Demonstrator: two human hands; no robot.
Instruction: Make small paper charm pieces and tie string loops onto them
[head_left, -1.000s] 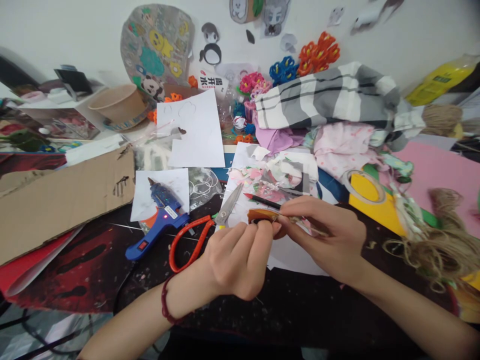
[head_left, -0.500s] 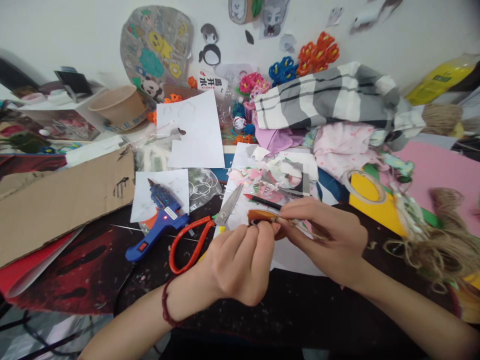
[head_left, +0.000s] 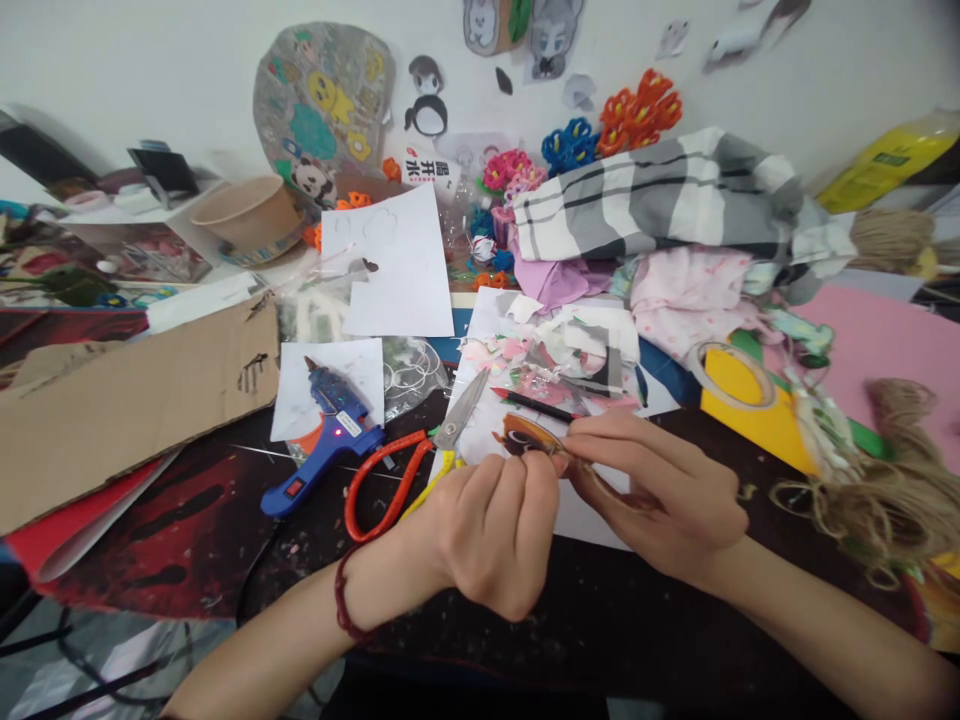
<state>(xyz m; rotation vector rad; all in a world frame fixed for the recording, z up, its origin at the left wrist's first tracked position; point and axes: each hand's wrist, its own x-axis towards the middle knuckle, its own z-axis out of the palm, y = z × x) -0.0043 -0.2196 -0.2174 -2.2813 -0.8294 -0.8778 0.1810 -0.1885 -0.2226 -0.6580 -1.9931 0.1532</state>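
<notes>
A small orange-brown craft piece with a dark, white-marked face is pinched between both hands over the white paper. My left hand is closed, its knuckles hiding the lower part of the piece. The fingers of my right hand press together at the piece's right end, where a thin strand of twine seems to run along them. Just behind lies a black pencil with a red tip. Scissors with red and yellow handles rest left of my hands, blades apart. Beside them a blue hot glue gun lies on white paper, its light on.
Flat cardboard covers the left of the dark table. Paper scraps lie ahead. At the right are a tape roll, tangled twine and pink sheets. Checkered cloth is heaped at the back.
The piece has tilted and shows more of its dark, white-marked face. My hands have shifted slightly right and lower. The whole view has moved a little.
</notes>
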